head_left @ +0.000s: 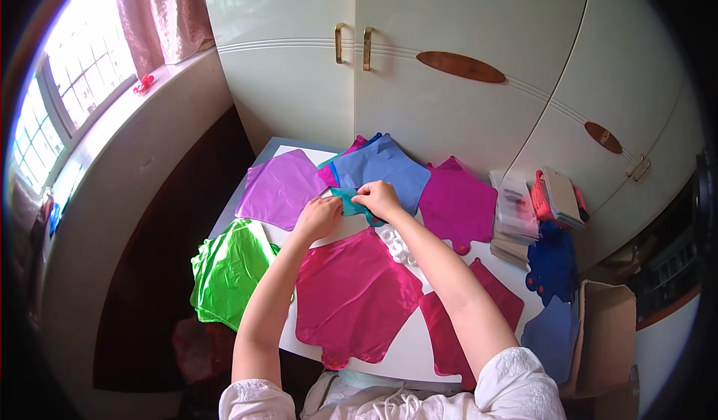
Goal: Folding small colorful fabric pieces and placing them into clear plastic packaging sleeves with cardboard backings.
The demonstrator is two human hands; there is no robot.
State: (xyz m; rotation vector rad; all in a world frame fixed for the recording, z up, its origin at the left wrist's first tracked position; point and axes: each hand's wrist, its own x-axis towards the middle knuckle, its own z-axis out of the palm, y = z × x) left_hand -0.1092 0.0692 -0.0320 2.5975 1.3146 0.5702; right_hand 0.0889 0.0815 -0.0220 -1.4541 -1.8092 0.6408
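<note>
A head fisheye looks down at the table (411,353).

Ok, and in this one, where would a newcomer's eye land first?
Probably on the shiny bright green piece at the left side of the white table, and on the large crimson piece spread between the forearms near the table's front edge. Next comes the middle, where the left hand and right hand hold a small teal piece beyond the crimson one.

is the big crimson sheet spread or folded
Spread: the crimson sheet lies wide and creased, its broad outline showing on the white table.
</note>
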